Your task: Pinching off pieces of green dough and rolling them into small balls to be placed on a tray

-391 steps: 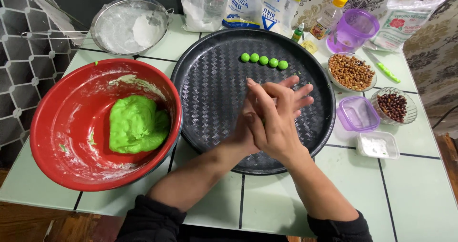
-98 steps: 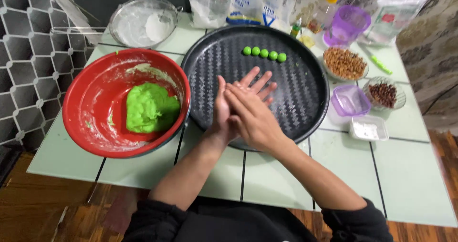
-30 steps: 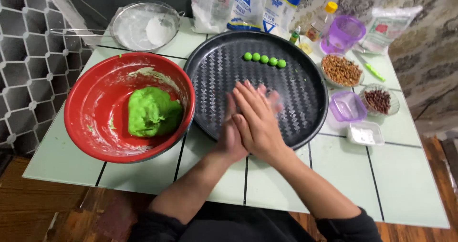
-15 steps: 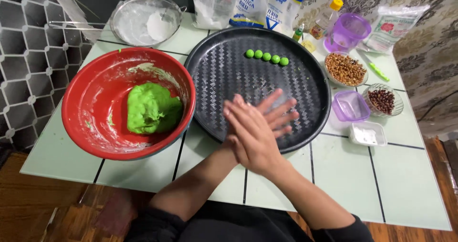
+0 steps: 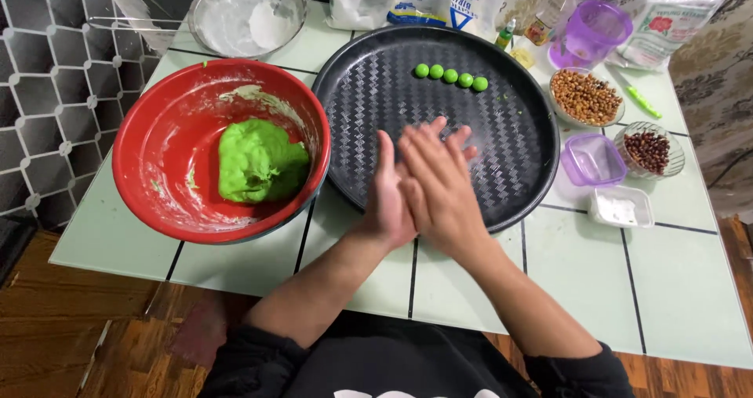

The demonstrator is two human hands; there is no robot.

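Left hand (image 5: 390,198) and right hand (image 5: 439,182) were pressed palm to palm at frame centre, fingers straight; whether anything sat between them couldn't be told. They hovered over the near rim of the round black textured metal tray (image 5: 369,100). Row of five small green dough balls (image 5: 451,76) lay at tray's top. Lump of green dough (image 5: 259,161) sat in the red plastic bowl (image 5: 157,155), left of frame, on the pale green tiled counter (image 5: 580,265).
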